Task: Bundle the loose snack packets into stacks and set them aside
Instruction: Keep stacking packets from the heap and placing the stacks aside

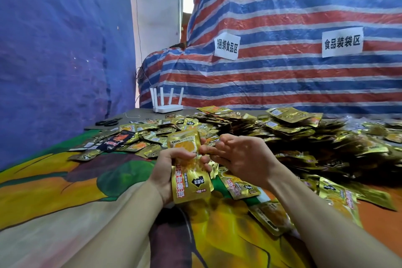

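Note:
My left hand (pixel 168 168) grips a stack of gold snack packets (pixel 188 183), held upright above the table with red lettering facing me. My right hand (pixel 237 154) is at the stack's right edge, its fingertips touching the packets near the top; the fingers are bent and partly hide the edge. A big heap of loose gold packets (pixel 282 135) covers the table behind and to the right. More gold packets (pixel 269 213) lie flat under my right forearm. One dark packet (pixel 118 139) lies among the gold ones at the left.
A colourful printed cloth (pixel 54 191) covers the near table. Black scissors (pixel 107 122) and a white router (pixel 166 102) sit at the far left edge. A striped tarp (pixel 282 50) with two paper labels rises behind, a blue sheet (pixel 54 50) at the left.

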Demonstrator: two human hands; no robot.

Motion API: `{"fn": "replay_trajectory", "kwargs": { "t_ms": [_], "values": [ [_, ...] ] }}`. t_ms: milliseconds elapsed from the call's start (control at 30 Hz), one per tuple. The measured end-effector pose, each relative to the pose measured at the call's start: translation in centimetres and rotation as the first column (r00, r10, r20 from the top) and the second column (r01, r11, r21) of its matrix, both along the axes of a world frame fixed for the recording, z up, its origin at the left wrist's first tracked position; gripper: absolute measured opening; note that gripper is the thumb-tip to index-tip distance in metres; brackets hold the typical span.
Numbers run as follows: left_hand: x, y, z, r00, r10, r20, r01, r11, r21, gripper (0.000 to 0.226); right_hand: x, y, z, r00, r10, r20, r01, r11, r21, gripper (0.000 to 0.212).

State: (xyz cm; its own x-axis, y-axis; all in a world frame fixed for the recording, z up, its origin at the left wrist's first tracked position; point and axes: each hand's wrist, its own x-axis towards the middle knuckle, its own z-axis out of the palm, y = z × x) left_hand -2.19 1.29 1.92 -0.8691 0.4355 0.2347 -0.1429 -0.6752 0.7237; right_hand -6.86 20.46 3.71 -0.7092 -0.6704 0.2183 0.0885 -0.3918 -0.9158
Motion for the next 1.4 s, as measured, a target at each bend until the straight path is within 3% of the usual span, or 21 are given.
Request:
{"fn": "replay_trajectory", "kwargs": {
  "t_ms": [100,200,267,367,500,633,900,1067,1200,1400],
  "values": [
    [0.2,0.4,0.2,1.0,-0.02,-0.009,0.02,1.0,0.023,0.038,0.4,0.0,0.3,0.998,-0.027,0.055,0.035,0.988,-0.15,0.019],
    [0.4,0.5,0.2,0.997,-0.07,-0.019,0.07,0.998,0.005,0.039,0.4,-0.2,0.2,0.99,-0.008,0.139,0.046,0.96,-0.277,0.038],
    [0.6,0.4,0.1,0.998,-0.059,-0.001,0.059,0.995,-0.075,0.04,0.4,-0.5,0.3,0.994,-0.057,0.093,0.075,0.977,-0.202,0.039],
    [0.1,0.5,-0.2,0.985,0.144,0.089,-0.127,0.975,-0.18,0.039,0.4,-0.7,0.3,0.988,-0.151,0.016,0.151,0.984,-0.09,0.039],
    [-0.9,-0.1,-0.3,0.869,0.452,0.203,-0.458,0.889,-0.017,0.027,0.3,-0.9,-0.7,0.921,-0.371,-0.116,0.379,0.924,0.054,0.041],
    [-1.5,-1.0,-0.6,0.75,0.591,0.298,-0.629,0.777,0.041,0.021,1.3,-3.1,-2.1,0.901,-0.388,-0.196,0.422,0.889,0.178,0.046],
    [-1.4,-0.4,0.0,0.759,0.606,0.238,-0.63,0.776,0.032,0.021,2.5,-5.7,-3.0,0.83,-0.517,-0.208,0.542,0.837,0.079,0.039],
    [-1.4,0.5,-0.6,0.769,0.614,0.178,-0.615,0.786,-0.06,0.015,2.3,-5.4,-3.2,0.786,-0.57,-0.24,0.593,0.804,0.031,0.05],
    [-1.1,0.8,-0.4,0.814,0.561,0.149,-0.56,0.827,-0.055,0.019,2.1,-5.3,-3.3,0.803,-0.553,-0.221,0.561,0.827,-0.031,0.053],
    [-1.3,0.6,-0.5,0.737,0.663,0.132,-0.646,0.748,-0.151,0.024,2.1,-5.4,-3.2,0.804,-0.541,-0.246,0.548,0.835,-0.047,0.057]
  ]
}}
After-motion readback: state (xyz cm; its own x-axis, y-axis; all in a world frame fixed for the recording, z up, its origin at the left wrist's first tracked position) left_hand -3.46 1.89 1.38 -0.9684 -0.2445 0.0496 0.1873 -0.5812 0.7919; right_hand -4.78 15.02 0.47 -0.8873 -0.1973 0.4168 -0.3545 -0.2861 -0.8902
